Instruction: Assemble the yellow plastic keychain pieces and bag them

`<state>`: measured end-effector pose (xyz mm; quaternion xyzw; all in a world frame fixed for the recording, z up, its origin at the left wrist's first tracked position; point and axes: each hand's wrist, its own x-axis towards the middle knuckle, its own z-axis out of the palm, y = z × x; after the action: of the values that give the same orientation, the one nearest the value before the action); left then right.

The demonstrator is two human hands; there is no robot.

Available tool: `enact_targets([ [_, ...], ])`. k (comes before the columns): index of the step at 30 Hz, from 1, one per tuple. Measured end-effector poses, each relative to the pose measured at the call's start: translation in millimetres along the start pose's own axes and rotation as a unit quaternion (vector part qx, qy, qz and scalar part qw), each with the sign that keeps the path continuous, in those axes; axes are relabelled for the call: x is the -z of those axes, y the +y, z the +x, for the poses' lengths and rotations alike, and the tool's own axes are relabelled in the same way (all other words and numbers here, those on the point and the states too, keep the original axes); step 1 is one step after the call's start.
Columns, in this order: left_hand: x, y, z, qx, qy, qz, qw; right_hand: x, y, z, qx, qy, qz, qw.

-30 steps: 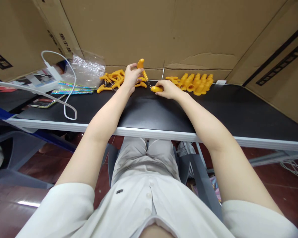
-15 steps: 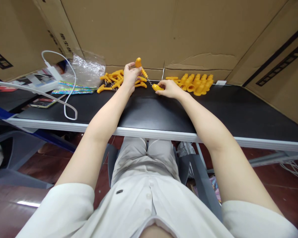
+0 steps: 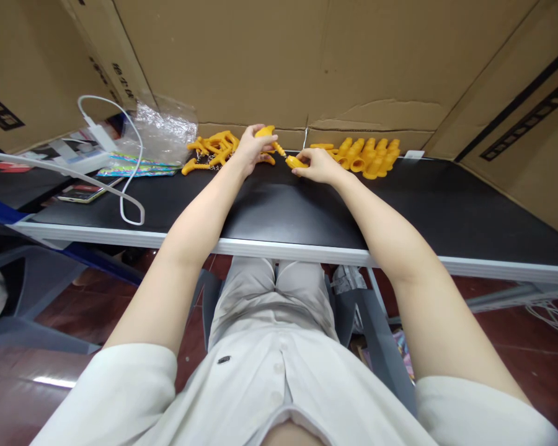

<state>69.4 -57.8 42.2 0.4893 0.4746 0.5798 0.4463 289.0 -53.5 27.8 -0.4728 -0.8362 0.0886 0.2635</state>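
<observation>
Over the back of the table, my left hand [image 3: 252, 148] is closed around a yellow plastic handle [image 3: 265, 131] with a ribbed stem. The stem points down and right. My right hand [image 3: 320, 165] pinches a rounded yellow plastic piece [image 3: 296, 162] just above the tabletop. The stem's tip lies very near that piece; whether they touch I cannot tell. Left of my left hand is a pile of similar yellow handles [image 3: 218, 148] with thin metal chains. To the right of my right hand stand several hollow yellow plastic pieces [image 3: 367, 158] in a cluster.
Crumpled clear plastic [image 3: 160, 127] and colourful flat packets [image 3: 137, 166] lie at the left. Nearby are a phone [image 3: 86, 192] and a looping white cable [image 3: 142, 214]. Cardboard [image 3: 270, 62] walls the back of the black table [image 3: 288, 214]. A small white card [image 3: 414, 155] is at the right.
My left hand has lowered and tilted the handle, bringing its stem closer to the piece in my right hand. The chain seen between them earlier hardly shows now. My right hand stays nearly still.
</observation>
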Motion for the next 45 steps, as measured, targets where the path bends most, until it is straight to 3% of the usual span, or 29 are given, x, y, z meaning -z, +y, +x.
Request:
enact_targets([
  [5, 1.3, -9, 3, 0.018, -0.049, 0.095, 0.994, 2, 4, 1, 0.000, -0.001, -0.024, 1.000],
  [11, 5.6, -19, 5, -0.033, -0.077, 0.251, 0.964, 2, 9, 2, 0.003, -0.004, -0.030, 1.000],
  [13, 8.6, -19, 3, -0.078, -0.090, 0.329, 0.937, 1, 12, 3, 0.005, -0.001, -0.029, 1.000],
  [16, 14.1, -16, -2, -0.161, -0.102, 0.465, 0.865, 0, 17, 4, 0.008, 0.001, -0.023, 1.000],
  [18, 17.2, -12, -5, -0.179, -0.098, 0.532, 0.821, 0, 20, 5, 0.009, 0.000, -0.014, 1.000],
  [20, 19.1, -9, -8, -0.174, -0.094, 0.565, 0.801, 2, 22, 5, 0.012, -0.001, -0.003, 1.000],
  [31, 17.7, -8, -13, -0.182, -0.106, 0.575, 0.790, 7, 28, 4, 0.013, -0.026, 0.074, 0.997],
  [38, 16.1, -9, -13, -0.172, -0.111, 0.558, 0.804, 18, 32, 4, -0.089, -0.019, 0.214, 0.973],
  [41, 16.2, -10, -11, -0.172, -0.108, 0.553, 0.808, 28, 21, -4, -0.129, -0.013, 0.271, 0.954],
  [45, 17.3, -12, -9, -0.178, -0.112, 0.538, 0.816, 36, 1, -16, -0.174, -0.051, 0.313, 0.932],
])
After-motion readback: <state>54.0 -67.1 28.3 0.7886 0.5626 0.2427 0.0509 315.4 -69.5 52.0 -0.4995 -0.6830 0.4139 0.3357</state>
